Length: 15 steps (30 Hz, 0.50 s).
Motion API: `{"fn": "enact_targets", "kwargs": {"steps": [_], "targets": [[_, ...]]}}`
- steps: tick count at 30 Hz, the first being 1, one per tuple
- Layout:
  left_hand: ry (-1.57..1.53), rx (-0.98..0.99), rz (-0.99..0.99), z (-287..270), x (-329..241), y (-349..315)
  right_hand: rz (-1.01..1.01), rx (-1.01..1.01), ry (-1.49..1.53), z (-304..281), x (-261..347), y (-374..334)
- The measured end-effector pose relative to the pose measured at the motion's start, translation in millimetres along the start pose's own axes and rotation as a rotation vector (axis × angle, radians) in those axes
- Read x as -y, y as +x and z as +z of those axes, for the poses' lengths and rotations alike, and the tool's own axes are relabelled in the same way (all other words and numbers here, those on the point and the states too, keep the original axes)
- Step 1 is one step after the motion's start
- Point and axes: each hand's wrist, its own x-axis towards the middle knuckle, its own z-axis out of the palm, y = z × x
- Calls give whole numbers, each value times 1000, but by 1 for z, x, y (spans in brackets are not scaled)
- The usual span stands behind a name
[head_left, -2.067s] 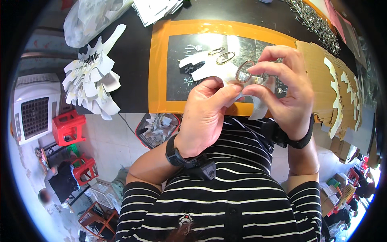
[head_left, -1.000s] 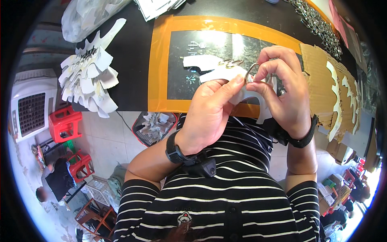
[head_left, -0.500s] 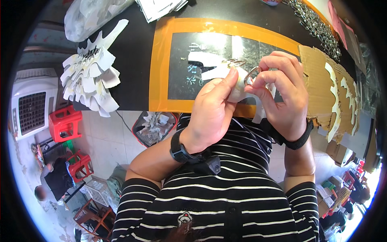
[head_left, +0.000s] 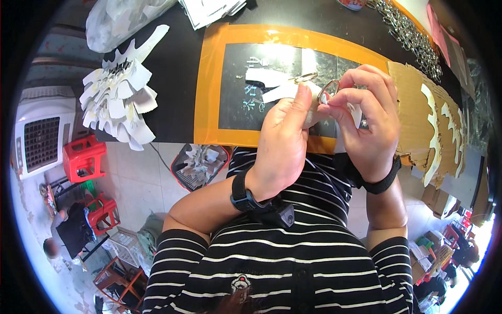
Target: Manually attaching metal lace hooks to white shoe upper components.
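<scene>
Holding white piece (head_left: 286,92) snug in left hand (head_left: 282,140); pinching narrow on metal ring (head_left: 320,93) with right hand (head_left: 372,112), just right of left grip; could drop ring if pinching too loosely; could bend piece if pulling too hard.

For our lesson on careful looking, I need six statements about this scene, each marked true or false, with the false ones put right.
1. The left hand holds a white piece, and the right hand is at a metal ring. True.
2. That metal ring is square. False: it is oval.
3. Cardboard lies to the right of the orange tape frame. True.
4. The cardboard is bright green. False: it is brown.
5. A heap of metal parts lies on the right side of the table. True.
6. Both wrists are bare. False: each wears a dark band.
</scene>
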Motion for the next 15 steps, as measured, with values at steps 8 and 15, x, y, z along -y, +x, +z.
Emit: {"fn": "enact_targets", "kwargs": {"steps": [8,15], "targets": [[-85,-7,32,1,6,5,-38,-14,-37,5,-7,-1],[-62,-27,51,5,6,7,-82,37,-196,1,0,7]]}}
